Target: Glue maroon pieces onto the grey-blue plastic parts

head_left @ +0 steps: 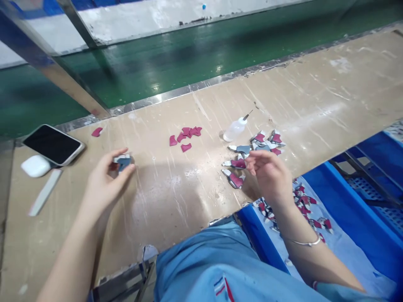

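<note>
My left hand (105, 180) grips a small grey-and-white moulded part (124, 161) between thumb and fingers, just above the table. Its grey face is turned up. On the right, my right hand (271, 178) hovers with fingers loosely bent and apart, and nothing shows in it. Close by its fingertips lies a cluster of similar parts, some with dark red faces (235, 179) and some with grey faces (243, 149). Several loose dark red flat pieces (187, 132) lie mid-table. Behind the cluster, a translucent squeeze bottle (234, 130) with a thin needle tip leans over.
At the left are a phone (53, 144), a white rounded case (35, 166), a pale strip (45, 193) and one stray dark red piece (97, 132). Below the table's right edge, a blue bin (343, 197) with a pale liner holds many red-and-white parts. A post (72, 88) rises behind the table.
</note>
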### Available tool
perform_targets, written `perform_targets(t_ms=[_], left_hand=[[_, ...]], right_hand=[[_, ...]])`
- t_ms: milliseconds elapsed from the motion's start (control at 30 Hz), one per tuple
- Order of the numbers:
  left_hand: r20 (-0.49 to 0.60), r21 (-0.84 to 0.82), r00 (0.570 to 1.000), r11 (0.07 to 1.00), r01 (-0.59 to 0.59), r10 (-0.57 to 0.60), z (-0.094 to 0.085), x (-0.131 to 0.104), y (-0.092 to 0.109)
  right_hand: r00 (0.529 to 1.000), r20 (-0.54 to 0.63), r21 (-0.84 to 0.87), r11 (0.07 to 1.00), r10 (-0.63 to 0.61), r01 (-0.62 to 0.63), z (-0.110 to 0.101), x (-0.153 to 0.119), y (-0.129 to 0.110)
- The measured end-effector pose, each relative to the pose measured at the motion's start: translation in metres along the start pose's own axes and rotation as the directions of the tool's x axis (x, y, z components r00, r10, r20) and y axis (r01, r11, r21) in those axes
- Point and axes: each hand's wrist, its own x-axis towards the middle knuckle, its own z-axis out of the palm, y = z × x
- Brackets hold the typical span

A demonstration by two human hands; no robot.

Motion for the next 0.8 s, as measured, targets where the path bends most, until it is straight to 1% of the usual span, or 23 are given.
perform_targets(t_ms=[33,67,133,200,233,267,300,367,433,467,500,567,600,633,667,700,733,767,800], left_hand=[[0.032,-0.038,0.999,0.999,0.008,-0.007,0.001,-0.006,0.004],[0.077,-0.067,0.997,0.998,0.011,-0.006,0.002,-0.013,0.008],[0.176,-0.053,0.984,0.998,-0.023,0.032,0.006,-0.025,0.015],[0.301,0.025,0.946,0.99,-0.136,0.122,0.01,-0.034,0.019],[0.376,0.06,0.91,0.975,-0.215,0.177,0.011,-0.037,0.021],[0.447,0.079,0.864,0.952,-0.296,0.232,0.012,-0.039,0.022],[0.509,0.084,0.813,0.924,-0.372,0.281,0.012,-0.04,0.023],[0.605,0.084,0.72,0.871,-0.483,0.34,0.011,-0.04,0.026],[0.652,0.098,0.66,0.822,-0.561,0.373,0.009,-0.039,0.028],[0.66,0.108,0.642,0.796,-0.596,0.391,0.009,-0.039,0.029],[0.653,0.124,0.637,0.772,-0.623,0.41,0.008,-0.04,0.028],[0.599,0.162,0.656,0.733,-0.66,0.458,0.008,-0.046,0.026],[0.558,0.186,0.678,0.723,-0.665,0.479,0.009,-0.051,0.024],[0.508,0.217,0.709,0.724,-0.655,0.489,0.01,-0.057,0.021],[0.451,0.255,0.751,0.737,-0.626,0.482,0.011,-0.065,0.019],[0.382,0.301,0.806,0.763,-0.571,0.453,0.013,-0.073,0.017],[0.301,0.35,0.867,0.799,-0.489,0.398,0.015,-0.081,0.016],[0.218,0.394,0.923,0.836,-0.381,0.318,0.019,-0.089,0.015],[0.149,0.423,0.962,0.864,-0.271,0.229,0.024,-0.097,0.015]], right_hand=[[0.996,0.06,0.123,0.989,0.073,-0.08,0.002,0.011,0.0],[0.984,0.135,0.212,0.967,0.117,-0.144,0.005,0.021,0.001],[0.947,0.287,0.328,0.914,0.142,-0.237,0.015,0.04,0.003],[0.909,0.398,0.454,0.835,0.123,-0.312,0.027,0.054,0.006],[0.904,0.414,0.507,0.799,0.104,-0.324,0.034,0.059,0.008],[0.907,0.414,0.549,0.771,0.083,-0.321,0.04,0.064,0.01],[0.913,0.403,0.57,0.763,0.063,-0.305,0.045,0.068,0.013],[0.928,0.37,0.584,0.768,0.036,-0.262,0.052,0.076,0.017],[0.939,0.342,0.584,0.778,0.024,-0.232,0.054,0.086,0.019],[0.943,0.333,0.586,0.778,0.023,-0.226,0.054,0.091,0.019],[0.945,0.327,0.589,0.776,0.026,-0.225,0.054,0.096,0.018],[0.943,0.33,0.596,0.765,0.044,-0.243,0.052,0.101,0.014],[0.94,0.337,0.6,0.756,0.057,-0.261,0.052,0.101,0.01],[0.933,0.351,0.604,0.745,0.072,-0.285,0.052,0.098,0.006],[0.926,0.368,0.606,0.732,0.091,-0.312,0.054,0.093,0.001],[0.918,0.379,0.605,0.719,0.116,-0.341,0.056,0.085,-0.004],[0.911,0.385,0.602,0.708,0.147,-0.369,0.058,0.076,-0.01],[0.908,0.372,0.592,0.704,0.192,-0.391,0.062,0.065,-0.017],[0.912,0.336,0.582,0.709,0.236,-0.398,0.067,0.053,-0.023]])
